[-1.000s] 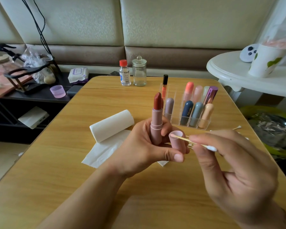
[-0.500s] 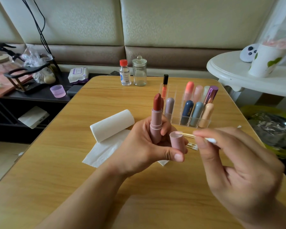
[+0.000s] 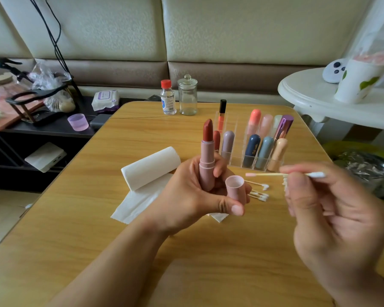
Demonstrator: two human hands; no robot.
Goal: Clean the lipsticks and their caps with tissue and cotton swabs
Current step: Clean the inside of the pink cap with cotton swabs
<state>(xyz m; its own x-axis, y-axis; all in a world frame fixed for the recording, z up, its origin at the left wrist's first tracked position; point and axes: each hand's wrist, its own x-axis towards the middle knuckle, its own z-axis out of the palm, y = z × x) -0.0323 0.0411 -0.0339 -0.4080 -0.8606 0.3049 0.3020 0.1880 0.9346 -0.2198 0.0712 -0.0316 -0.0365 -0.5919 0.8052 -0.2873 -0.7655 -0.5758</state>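
left hand (image 3: pixel 193 196) grips lipstick (image 3: pixel 207 156) and cap (image 3: pixel 235 188) | right hand (image 3: pixel 333 209) pinches swab (image 3: pixel 275 174), pink-stained tip just right of cap, outside it | rack (image 3: pixel 237 161) behind cap: other lipsticks seemingly uncleaned

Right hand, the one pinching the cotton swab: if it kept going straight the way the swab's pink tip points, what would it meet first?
Probably the left hand, just above the open pink cap; depth is unclear, so the cotton swab in the right hand might pass over it.

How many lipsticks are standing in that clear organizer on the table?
9 visible: four in the back-right row, three front-right, two front-left. The held lipstick may hide others.
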